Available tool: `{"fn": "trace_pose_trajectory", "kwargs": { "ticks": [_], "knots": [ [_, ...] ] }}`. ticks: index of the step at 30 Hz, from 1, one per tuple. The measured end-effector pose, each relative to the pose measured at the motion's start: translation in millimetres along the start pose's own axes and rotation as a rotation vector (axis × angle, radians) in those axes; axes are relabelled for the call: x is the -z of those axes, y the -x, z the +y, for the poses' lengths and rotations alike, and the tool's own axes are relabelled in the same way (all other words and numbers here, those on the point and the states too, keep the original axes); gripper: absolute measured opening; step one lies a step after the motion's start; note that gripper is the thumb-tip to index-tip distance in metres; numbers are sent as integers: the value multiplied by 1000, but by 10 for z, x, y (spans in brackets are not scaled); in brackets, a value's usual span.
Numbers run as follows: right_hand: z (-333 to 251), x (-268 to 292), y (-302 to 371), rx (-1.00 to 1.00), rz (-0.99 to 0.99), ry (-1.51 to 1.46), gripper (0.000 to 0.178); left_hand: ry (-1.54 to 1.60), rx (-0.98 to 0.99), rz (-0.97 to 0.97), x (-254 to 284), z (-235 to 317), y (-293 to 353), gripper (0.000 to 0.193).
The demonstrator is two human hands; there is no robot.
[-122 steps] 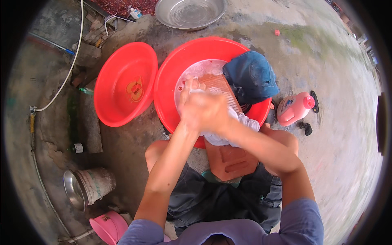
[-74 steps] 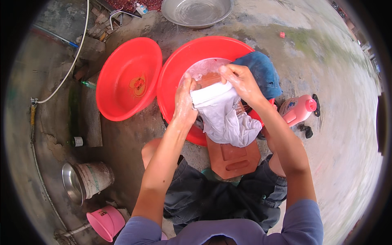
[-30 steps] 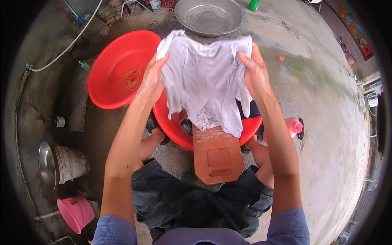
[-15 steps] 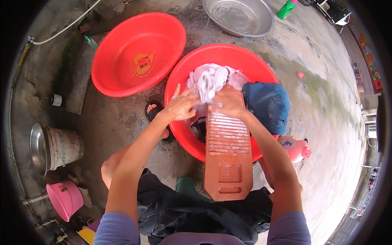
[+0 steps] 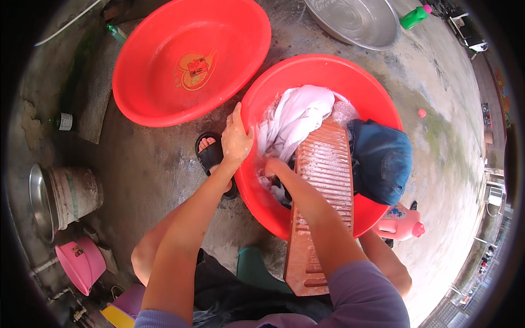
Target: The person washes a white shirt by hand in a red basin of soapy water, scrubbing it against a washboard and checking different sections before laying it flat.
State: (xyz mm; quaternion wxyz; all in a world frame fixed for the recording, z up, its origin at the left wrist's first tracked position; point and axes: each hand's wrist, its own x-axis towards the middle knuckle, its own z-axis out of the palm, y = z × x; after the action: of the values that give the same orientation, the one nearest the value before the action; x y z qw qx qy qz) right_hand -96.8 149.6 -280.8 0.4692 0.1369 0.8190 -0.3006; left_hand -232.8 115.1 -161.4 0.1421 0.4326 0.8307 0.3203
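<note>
The red basin (image 5: 377,98) in front of me holds wet laundry. At its left rim is my left hand (image 5: 236,139), closed over the edge with the thumb on the inner side. My right hand (image 5: 274,166) reaches down into the basin, just below a white cloth (image 5: 301,112) and left of the washboard; its fingers are mostly hidden among wet clothes. The brown ridged washboard (image 5: 324,175), wet with suds, leans from the basin toward my lap, under my right forearm. Blue jeans (image 5: 383,161) hang over the basin's right rim.
A second red basin (image 5: 147,82) lies at the far left. Behind stand a metal basin (image 5: 377,27) and a green bottle (image 5: 414,17). A pink jug (image 5: 396,223) is at the right. Leftward are a lidded bucket (image 5: 76,194) and a pink bucket (image 5: 82,265).
My left hand has left the white cloth for the basin's rim. My right hand has moved off the washboard, down and left into the basin. The white cloth is spread wider, and the view has shifted.
</note>
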Motion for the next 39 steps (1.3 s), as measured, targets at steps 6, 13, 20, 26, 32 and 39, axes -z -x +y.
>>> {"fn": "trace_pose_trajectory", "kwargs": {
  "ticks": [6,13,20,26,32,39],
  "knots": [
    [-1,316,618,671,-842,-269,52,39,-64,31,42,-45,14,68],
    [882,1882,1002,-360,887,-118,45,79,-36,37,80,-34,24,67],
    [623,559,1,-431,607,379,28,84,-80,46,16,-29,0,68],
    [732,460,-405,-438,588,157,31,102,-33,7,65,22,22,68],
    [472,844,-151,-214,794,-356,33,5,-36,46,68,-119,78,66],
    [-363,1184,2878,316,1126,-684,18,-164,-5,-55,-100,456,340,81]
  ]
}}
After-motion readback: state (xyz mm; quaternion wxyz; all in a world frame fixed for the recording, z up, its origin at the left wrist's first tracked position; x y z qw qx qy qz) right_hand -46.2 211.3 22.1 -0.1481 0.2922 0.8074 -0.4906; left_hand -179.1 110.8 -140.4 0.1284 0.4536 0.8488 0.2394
